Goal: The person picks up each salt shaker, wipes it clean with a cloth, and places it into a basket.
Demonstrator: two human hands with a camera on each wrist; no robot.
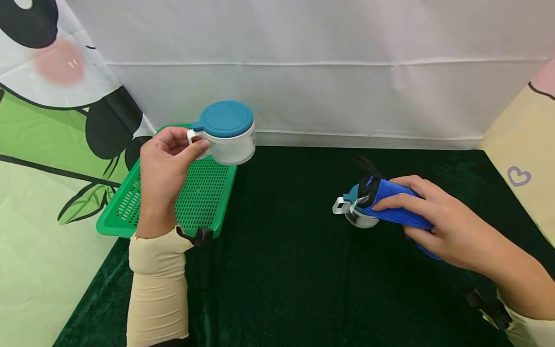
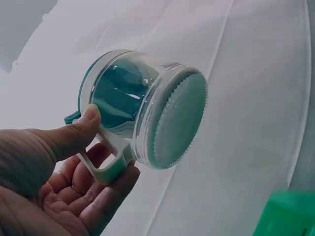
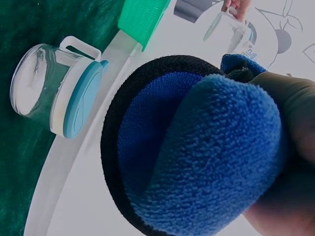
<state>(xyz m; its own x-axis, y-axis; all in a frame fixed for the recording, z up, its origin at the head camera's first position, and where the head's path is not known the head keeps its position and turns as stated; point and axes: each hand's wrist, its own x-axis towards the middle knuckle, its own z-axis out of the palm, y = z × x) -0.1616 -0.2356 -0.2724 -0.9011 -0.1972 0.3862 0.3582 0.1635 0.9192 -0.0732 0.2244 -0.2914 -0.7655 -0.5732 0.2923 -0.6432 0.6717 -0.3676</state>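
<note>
Raised over the green basket's far right corner, a clear glass jar (image 1: 231, 147) with a flat blue lid and a white handle is held by my left hand (image 1: 166, 161). The left wrist view shows thumb and fingers pinching the handle (image 2: 106, 169), with the ridged glass base turned to the camera. My right hand (image 1: 442, 221) grips a folded blue terry cloth (image 1: 401, 202) with black edging. Behind that cloth stands a second lidded jar (image 1: 362, 220), partly covered in the head view; the right wrist view has this jar (image 3: 49, 91) whole, clear of the cloth.
A green perforated plastic basket (image 1: 226, 207) lies at the left of the table, under my left forearm. Dark green velvet cloth (image 1: 277, 270) covers the table. A white fabric backdrop (image 1: 303, 96) rises along the back, with printed panels at both sides.
</note>
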